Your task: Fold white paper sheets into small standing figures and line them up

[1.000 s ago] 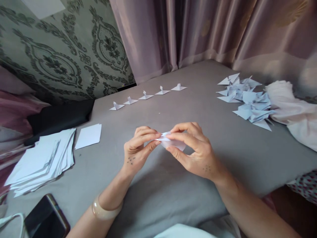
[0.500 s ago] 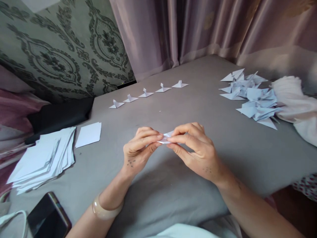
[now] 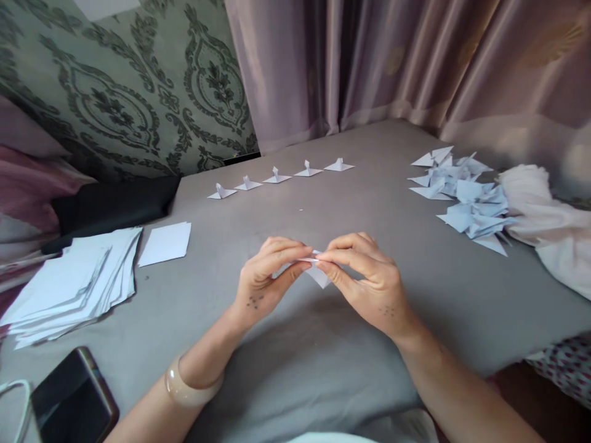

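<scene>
Between my two hands is a small folded white paper, with a pointed flap hanging down toward me. My left hand pinches its left side between thumb and fingers. On the other side my right hand grips it the same way, the fingertips of both hands almost meeting. Most of the folds are hidden behind the fingers. Beyond the hands, several folded paper figures stand in a slanting row on the grey cloth surface.
At the right lies a heap of folded papers against a pale cloth. To the left are a stack of white sheets, a smaller paper pile, a phone and a black case. Curtains hang behind.
The folded paper has been turned in my fingers, so a pointed flap now shows below them. Both hands keep their pinch. The whole view has shifted slightly.
</scene>
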Available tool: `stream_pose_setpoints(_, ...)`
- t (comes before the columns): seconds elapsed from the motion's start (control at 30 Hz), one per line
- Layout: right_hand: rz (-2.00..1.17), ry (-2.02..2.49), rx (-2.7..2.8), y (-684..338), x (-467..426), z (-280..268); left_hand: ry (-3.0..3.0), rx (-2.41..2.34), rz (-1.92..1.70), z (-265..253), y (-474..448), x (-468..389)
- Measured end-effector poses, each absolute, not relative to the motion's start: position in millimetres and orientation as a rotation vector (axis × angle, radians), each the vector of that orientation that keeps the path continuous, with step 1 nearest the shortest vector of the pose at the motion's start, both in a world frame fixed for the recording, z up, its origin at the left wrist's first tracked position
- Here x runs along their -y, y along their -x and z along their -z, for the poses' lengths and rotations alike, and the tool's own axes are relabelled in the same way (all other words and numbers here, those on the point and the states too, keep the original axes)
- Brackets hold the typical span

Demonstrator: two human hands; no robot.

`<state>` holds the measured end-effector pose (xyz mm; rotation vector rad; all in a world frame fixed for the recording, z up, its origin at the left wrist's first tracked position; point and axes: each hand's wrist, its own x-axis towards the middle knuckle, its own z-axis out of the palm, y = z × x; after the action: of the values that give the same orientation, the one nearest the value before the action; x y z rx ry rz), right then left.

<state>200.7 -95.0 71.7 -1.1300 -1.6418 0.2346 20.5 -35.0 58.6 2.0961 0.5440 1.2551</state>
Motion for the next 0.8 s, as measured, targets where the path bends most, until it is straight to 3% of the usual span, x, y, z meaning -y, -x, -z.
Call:
stream_pose_setpoints(0.17,-0.398,1.148,1.491,-200,95,-66,-1.849,-0.56,-1.387,-56,-21,35)
stream_pose_setpoints(0.47,-0.555,1.18,1.352,-196,90,-60,-1.693,-0.66,-1.291,-59,-18,34)
stream_pose_setpoints(0.8,-0.42,1.202,1.343,-188,86,-51,-1.358,-0.762,-1.092,-57,-24,37)
